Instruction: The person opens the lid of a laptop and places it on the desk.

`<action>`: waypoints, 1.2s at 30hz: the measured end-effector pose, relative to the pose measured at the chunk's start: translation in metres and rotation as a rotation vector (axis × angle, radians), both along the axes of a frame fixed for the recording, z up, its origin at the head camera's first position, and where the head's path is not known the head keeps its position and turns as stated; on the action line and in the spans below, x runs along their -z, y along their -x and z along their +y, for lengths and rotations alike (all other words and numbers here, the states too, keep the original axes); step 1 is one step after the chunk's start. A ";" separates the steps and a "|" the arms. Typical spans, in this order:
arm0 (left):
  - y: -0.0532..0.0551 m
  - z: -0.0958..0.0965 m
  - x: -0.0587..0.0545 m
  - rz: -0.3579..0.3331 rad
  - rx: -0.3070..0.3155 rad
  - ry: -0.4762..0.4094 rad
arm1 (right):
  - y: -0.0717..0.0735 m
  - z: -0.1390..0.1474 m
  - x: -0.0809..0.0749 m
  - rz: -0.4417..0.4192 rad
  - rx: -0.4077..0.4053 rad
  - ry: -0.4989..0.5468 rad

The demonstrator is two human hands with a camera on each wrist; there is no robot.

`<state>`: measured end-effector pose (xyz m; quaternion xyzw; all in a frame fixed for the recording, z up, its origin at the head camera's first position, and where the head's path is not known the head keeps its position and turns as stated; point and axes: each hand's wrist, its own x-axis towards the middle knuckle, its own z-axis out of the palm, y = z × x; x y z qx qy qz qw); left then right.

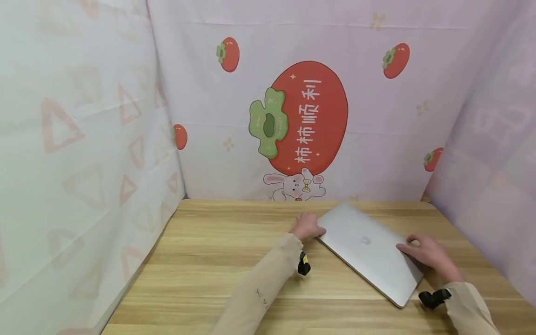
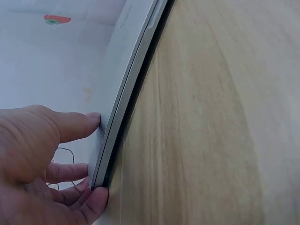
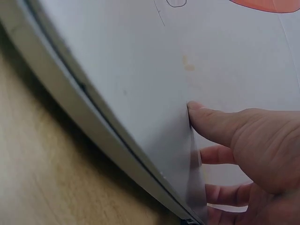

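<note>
Laptop, slim, shut, silver metal (image 1: 368, 253), lies slantwise on our pale wood-grained table (image 1: 217, 260); our left hand (image 1: 307, 226) and right hand (image 1: 429, 253) pinch opposite edges, nearly closed, thumbs on top. Uneven pulling, we reckon, could slip one side loose.

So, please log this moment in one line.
left hand: grips closed silver rectangular laptop | right hand: grips right side | below: pale wooden table

On the pale wood-grain table (image 1: 209, 251) lies 1 closed silver laptop (image 1: 372, 256), set diagonally.
</note>
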<state>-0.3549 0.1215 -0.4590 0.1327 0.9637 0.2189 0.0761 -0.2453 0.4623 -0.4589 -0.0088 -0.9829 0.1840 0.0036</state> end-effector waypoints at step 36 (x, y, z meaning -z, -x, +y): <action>-0.019 -0.068 -0.001 -0.049 0.070 -0.047 | 0.015 -0.050 0.004 0.057 -0.069 -0.083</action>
